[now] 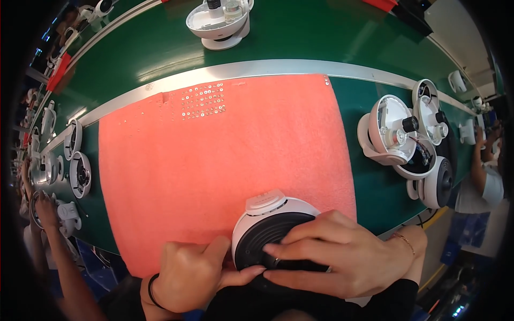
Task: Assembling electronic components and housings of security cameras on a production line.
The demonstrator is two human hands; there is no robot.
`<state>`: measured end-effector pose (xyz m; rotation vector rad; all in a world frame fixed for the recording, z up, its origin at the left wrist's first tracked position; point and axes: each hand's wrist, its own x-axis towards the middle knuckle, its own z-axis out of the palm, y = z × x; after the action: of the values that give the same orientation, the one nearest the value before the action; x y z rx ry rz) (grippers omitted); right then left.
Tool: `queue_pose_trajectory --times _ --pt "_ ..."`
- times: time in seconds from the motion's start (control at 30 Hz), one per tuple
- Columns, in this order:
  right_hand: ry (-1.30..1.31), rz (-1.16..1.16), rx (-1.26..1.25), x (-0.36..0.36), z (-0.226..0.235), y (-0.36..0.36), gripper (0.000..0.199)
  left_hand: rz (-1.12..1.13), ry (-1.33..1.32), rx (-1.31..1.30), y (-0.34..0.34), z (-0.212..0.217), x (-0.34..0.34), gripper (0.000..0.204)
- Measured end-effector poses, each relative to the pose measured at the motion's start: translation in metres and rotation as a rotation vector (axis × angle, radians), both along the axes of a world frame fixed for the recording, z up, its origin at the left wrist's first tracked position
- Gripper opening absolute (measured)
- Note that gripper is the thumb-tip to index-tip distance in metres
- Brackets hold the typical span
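A round white housing (pixel 263 207) with a black ringed face (pixel 267 230) lies on the pink towel mat (pixel 176 182), close in front of me. My left hand (pixel 187 273) is closed, with its thumb and index finger at the left and lower edge of the housing. Draped over the right side is my right hand (pixel 345 254), its bent fingers pressing on the middle of the black face. A small dark shiny part shows under these fingertips; its kind is hidden. Rows of small screws (pixel 203 101) sit on the mat's far part.
Opened white housings with wires and black lens barrels (pixel 393 128) crowd the green table (pixel 369 208) at right. More round parts (pixel 80 174) stand at left. Beyond a metal rail (pixel 257 68) sits another white unit (pixel 219 27). Other people's arms (pixel 59 251) show at both sides.
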<state>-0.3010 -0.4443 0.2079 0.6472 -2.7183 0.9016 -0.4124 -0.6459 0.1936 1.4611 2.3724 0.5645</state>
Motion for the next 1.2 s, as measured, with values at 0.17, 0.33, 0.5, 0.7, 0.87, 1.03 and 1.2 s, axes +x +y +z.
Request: queue_pose_trajectory --times 0.17,0.33,0.5,0.7,0.87,1.03,1.2 --pt "-0.138 0.079 -0.168 0.002 0.002 -0.001 0.052 0.043 -0.039 0.003 -0.001 -0.002 0.0 0.05" --pt "-0.487 -0.332 -0.394 0.007 -0.027 0.017 0.074 0.029 -0.325 -0.291 0.019 0.004 -0.024 0.04" --pt "-0.823 -0.249 -0.779 0.01 -0.02 0.009 0.065 0.019 -0.85 0.049 0.011 -0.008 -0.018 0.065" --pt "-0.281 -0.298 -0.659 -0.011 -0.015 -0.003 0.08 -0.009 -0.349 0.427 0.009 0.008 -0.005 0.087" --pt "-0.027 -0.361 -0.488 -0.046 -0.02 0.006 0.08 0.021 -0.332 0.48 0.018 0.0 -0.031 0.087" --pt "-0.049 -0.26 -0.741 -0.065 -0.019 0.013 0.099 0.048 -0.757 0.775 0.027 -0.002 -0.071 0.075" --pt "0.054 -0.385 -0.674 -0.096 -0.014 -0.004 0.095 0.225 -1.263 1.184 0.063 -0.032 -0.092 0.074"
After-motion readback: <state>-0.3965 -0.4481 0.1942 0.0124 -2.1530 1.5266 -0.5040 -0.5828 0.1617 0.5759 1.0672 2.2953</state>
